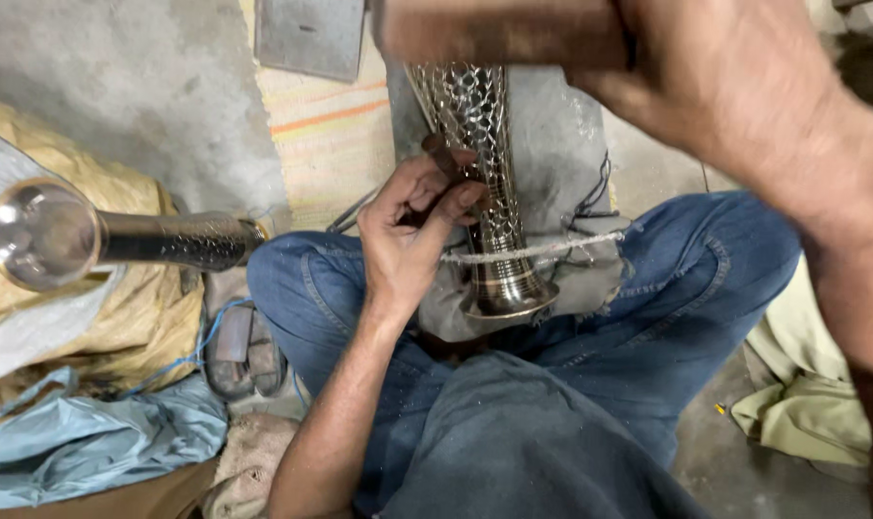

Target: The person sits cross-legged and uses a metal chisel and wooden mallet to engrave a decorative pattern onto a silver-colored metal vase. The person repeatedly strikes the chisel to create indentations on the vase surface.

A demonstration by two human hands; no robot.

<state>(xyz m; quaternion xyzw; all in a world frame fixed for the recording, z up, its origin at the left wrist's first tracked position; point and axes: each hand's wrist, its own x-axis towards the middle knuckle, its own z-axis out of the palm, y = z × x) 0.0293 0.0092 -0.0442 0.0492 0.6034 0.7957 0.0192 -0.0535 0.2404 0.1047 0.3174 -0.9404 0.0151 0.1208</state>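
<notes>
While a yellow sack [158, 317] and blue bag [81, 442] lie at left, the left hand [412, 235] pinches a small punch [443, 159] against a patterned metal vase [485, 192] across the lap; the right hand [735, 86], blurred and cropped, grips a wooden mallet [499, 34] above.

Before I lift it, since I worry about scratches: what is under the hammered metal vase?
The hammered metal vase lies on grey padding, tied down by a white cord, above the jeans-clad lap. The left hand presses a punch on it. What the padding covers is hidden.
</notes>
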